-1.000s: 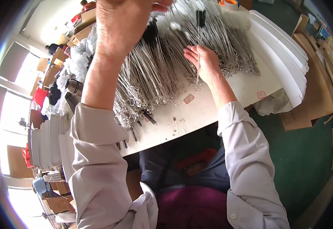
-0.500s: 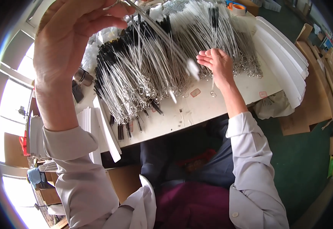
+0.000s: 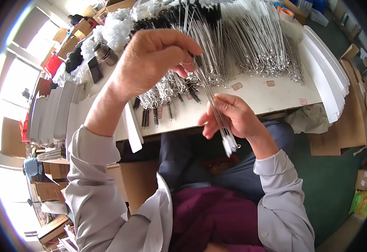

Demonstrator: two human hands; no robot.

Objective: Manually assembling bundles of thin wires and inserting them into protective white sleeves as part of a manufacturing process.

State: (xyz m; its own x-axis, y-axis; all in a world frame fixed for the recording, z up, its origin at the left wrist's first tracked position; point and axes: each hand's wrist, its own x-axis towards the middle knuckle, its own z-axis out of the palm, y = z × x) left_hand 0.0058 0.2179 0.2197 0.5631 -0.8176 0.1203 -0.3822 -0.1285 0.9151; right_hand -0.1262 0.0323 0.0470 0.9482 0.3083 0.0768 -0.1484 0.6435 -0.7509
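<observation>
My left hand is raised over the table's near side, fingers closed on the upper end of a small bunch of wire straw brushes. The bunch slants down to the right, with white bristles and a wire loop at its low end. Around its lower part curls my right hand, thumb in front and fingertips showing on the other side. Behind my hands lies a thick pile of black-bristled brushes, partly hidden by the left hand. A second pile of wire brushes lies to its right, loops toward me.
Short black brushes lie by the white table's front edge. Folded white card stands at the right, more white boxes at the left. A metal flask and a phone sit back left. Cardboard leans beyond the table.
My left hand has come down and to the right with the brush bunch. My right hand, open and apart before, has moved lower and now closes around the bunch. The view has shifted.
</observation>
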